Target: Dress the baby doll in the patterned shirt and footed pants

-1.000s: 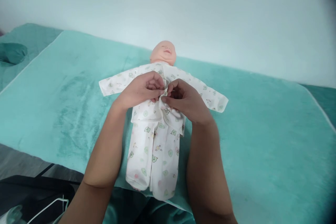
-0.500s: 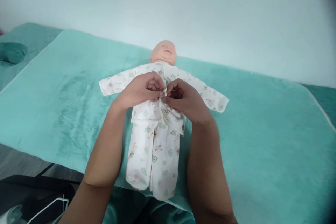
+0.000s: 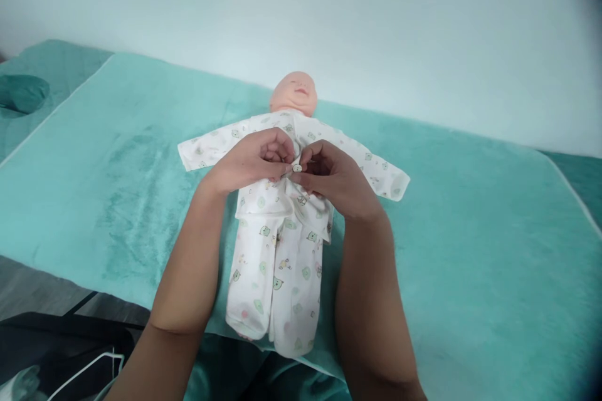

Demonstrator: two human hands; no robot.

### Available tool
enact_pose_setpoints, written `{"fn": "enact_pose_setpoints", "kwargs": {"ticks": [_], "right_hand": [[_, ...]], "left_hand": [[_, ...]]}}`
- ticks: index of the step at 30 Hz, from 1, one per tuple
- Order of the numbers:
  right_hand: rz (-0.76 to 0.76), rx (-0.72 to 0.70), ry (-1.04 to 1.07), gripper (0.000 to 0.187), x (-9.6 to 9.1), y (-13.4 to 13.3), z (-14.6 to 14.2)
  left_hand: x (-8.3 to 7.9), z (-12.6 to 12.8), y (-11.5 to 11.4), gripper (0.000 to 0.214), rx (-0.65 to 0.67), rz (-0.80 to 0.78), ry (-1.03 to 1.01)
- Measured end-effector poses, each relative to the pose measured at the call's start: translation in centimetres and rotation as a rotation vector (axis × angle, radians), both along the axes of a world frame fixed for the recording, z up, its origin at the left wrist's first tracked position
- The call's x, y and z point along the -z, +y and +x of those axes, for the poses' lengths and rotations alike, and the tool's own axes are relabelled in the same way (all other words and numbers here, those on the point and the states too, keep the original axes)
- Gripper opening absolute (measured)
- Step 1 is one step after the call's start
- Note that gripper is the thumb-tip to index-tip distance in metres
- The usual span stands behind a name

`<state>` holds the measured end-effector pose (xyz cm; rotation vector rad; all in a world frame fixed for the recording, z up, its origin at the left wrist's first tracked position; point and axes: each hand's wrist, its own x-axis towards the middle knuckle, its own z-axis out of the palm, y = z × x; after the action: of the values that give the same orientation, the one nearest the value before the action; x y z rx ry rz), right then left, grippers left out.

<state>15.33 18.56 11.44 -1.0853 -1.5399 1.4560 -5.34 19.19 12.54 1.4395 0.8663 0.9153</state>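
Note:
A baby doll [image 3: 292, 93] lies on its back, dressed in a white printed baby shirt [image 3: 263, 200] and matching trousers [image 3: 298, 288]. Over the chest my left hand [image 3: 261, 156] pinches the shirt's front edge between thumb and fingers. Facing it, my right hand [image 3: 333, 175] is closed at the same front opening, thumb and forefinger beside a small pale button [image 3: 297, 168]. The button shows between the two hands' fingertips. Below them the shirt's front flaps hang apart over the trousers. The cloth inside my fingers is partly hidden.
A teal plush cover [image 3: 470, 250] spreads over the table under the doll. A hole [image 3: 23, 94] opens in the table's left end. Behind rises a pale wall [image 3: 329, 19]. At the lower left are a dark object [image 3: 56, 351] and a white wire-like loop [image 3: 84, 366].
The button between my fingertips has turned into plain view; before, it was mostly covered by folded cloth. My hands have barely shifted, and the doll lies as before.

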Motion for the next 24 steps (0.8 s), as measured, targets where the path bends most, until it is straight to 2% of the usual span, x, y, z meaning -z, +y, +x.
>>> {"fn": "enact_pose_setpoints", "kwargs": {"ticks": [5,8,10,13,16,18,20,22,24], "right_hand": [[0.014,-0.008,0.058,0.028,0.2,0.0,0.1],[0.040,0.001,0.107,0.028,0.4,0.1,0.0],[0.070,0.026,0.128,0.027,0.7,0.1,-0.2],[0.164,0.148,0.133,0.025,1.7,-0.6,-0.8],[0.345,0.358,0.116,0.019,3.3,-2.7,-1.2],[0.510,0.435,0.062,0.012,4.6,-4.9,-1.2],[0.658,0.412,-0.035,0.006,5.8,-7.3,-0.8],[0.745,0.363,-0.147,0.018,6.8,-9.4,-0.4],[0.781,0.390,-0.234,0.025,7.4,-10.9,-0.2]], "left_hand": [[0.1,-0.1,0.1,0.016,0.024,0.024,0.031],[0.8,0.2,-0.3,0.013,-0.006,0.061,0.025],[1.7,0.5,-1.1,0.008,-0.091,0.118,0.033],[3.9,0.8,-3.3,0.004,-0.314,0.288,0.099],[6.4,0.6,-6.6,0.016,-0.463,0.524,0.159],[7.8,0.1,-8.9,0.026,-0.517,0.651,0.203],[8.9,-0.5,-10.8,0.036,-0.587,0.696,0.257],[9.7,-1.0,-12.1,0.046,-0.656,0.681,0.305],[10.2,-1.2,-12.7,0.049,-0.690,0.661,0.344]]}}
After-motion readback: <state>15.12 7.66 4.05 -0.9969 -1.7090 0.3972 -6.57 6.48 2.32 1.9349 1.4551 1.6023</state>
